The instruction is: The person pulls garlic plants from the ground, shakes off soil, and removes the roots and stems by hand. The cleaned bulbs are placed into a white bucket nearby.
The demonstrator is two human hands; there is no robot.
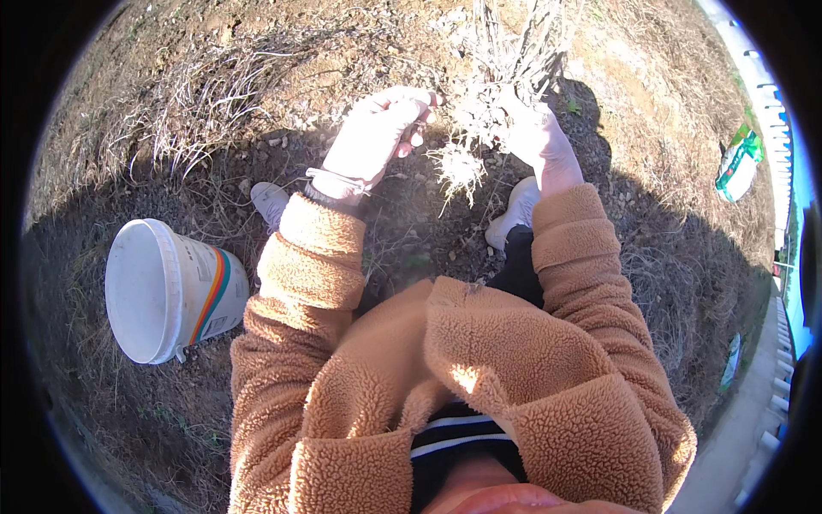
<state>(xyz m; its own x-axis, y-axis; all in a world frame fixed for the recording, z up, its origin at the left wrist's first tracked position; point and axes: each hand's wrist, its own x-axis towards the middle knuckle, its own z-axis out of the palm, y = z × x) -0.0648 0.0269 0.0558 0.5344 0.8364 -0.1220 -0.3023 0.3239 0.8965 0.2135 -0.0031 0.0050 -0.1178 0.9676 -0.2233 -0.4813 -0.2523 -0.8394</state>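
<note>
My right hand (534,133) is closed around the lower stems of a dry, uprooted plant (514,70). Its pale stalks point away from me, and a clump of fibrous roots (459,168) with clinging soil hangs down on the near side. To the left of the roots is my left hand (388,125), its fingers curled towards the thumb and apart from the plant. Strong sunlight washes out its fingertips, so I cannot see whether something small sits between them.
A white plastic bucket (138,292) with a striped label lies tilted to my left. Dry grass (221,103) and loose soil surround my shoes (517,212). At the far right are a green and white bag (738,166), another packet (730,363) and a paved edge (725,459).
</note>
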